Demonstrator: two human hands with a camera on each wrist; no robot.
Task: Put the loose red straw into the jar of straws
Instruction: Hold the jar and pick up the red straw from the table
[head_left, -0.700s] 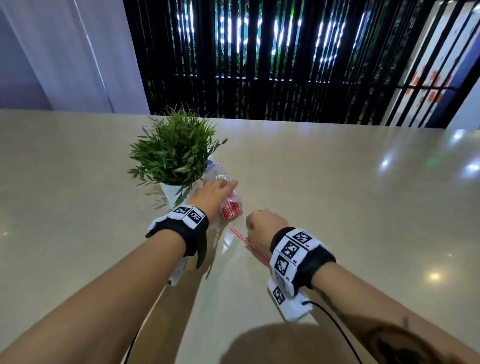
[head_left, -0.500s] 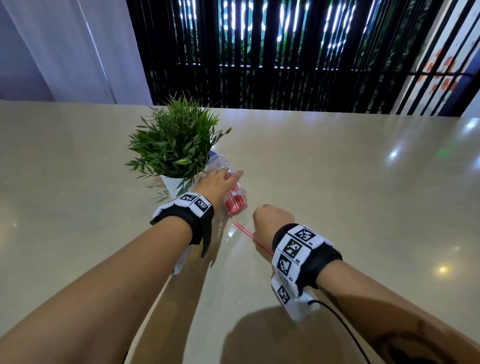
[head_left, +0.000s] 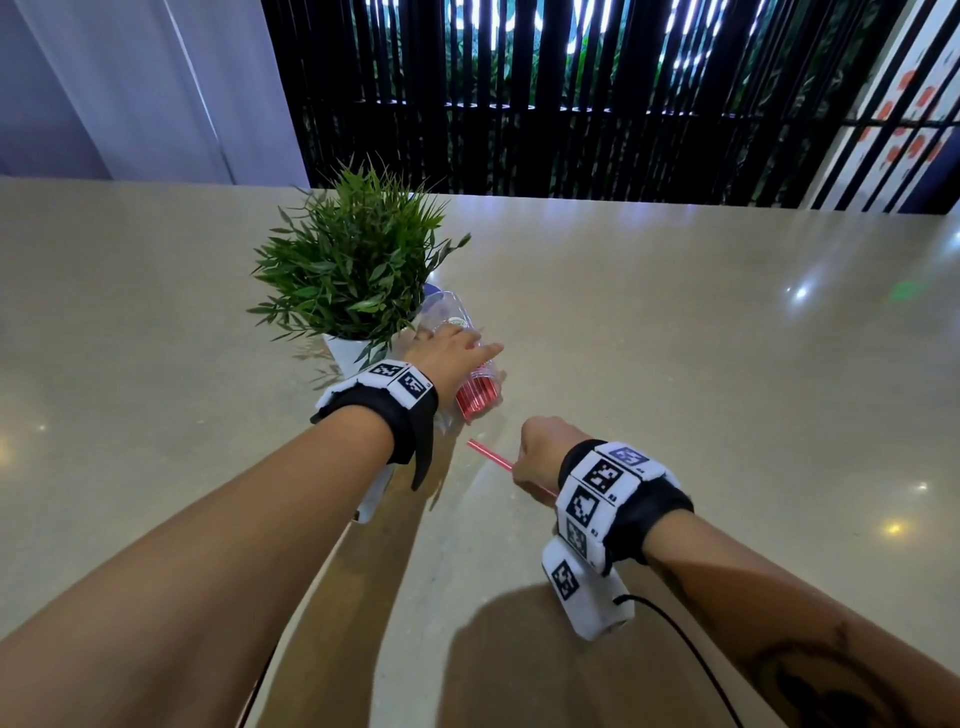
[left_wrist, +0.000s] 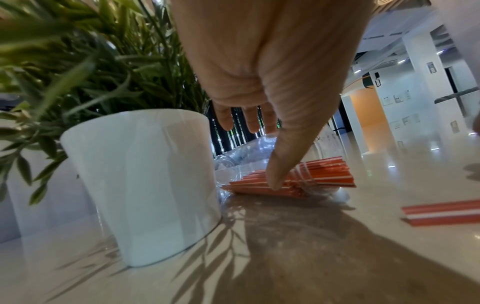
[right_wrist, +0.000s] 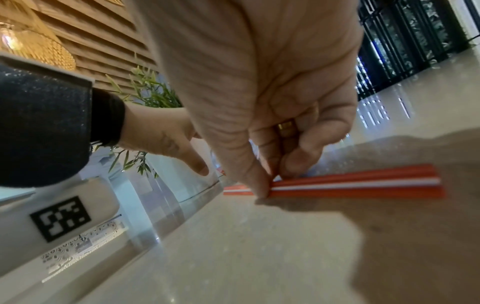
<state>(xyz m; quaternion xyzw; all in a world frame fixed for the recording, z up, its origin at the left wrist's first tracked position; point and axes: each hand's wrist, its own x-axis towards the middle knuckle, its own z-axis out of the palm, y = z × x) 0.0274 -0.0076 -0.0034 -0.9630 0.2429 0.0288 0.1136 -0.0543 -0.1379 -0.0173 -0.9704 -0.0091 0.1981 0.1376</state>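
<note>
A clear jar (head_left: 445, 310) lies on its side on the table, with several red straws (head_left: 478, 399) showing at its mouth. My left hand (head_left: 451, 353) rests on top of it with fingers laid straight over it and the thumb (left_wrist: 275, 176) pressing its near side. The loose red straw (head_left: 491, 458) lies flat on the table just in front of the jar's mouth. My right hand (head_left: 540, 452) pinches this straw (right_wrist: 363, 183) between thumb and fingertips near its middle, low against the table. Its free end (left_wrist: 441, 214) points toward the jar (left_wrist: 246, 156).
A green plant (head_left: 353, 265) in a white pot (left_wrist: 145, 174) stands right beside the jar on its left. The beige table (head_left: 701, 389) stretches wide to the right and back. A black cable (head_left: 691, 654) trails from my right wrist.
Both hands keep their places on the jar and the straw. Only the head view has shifted a little.
</note>
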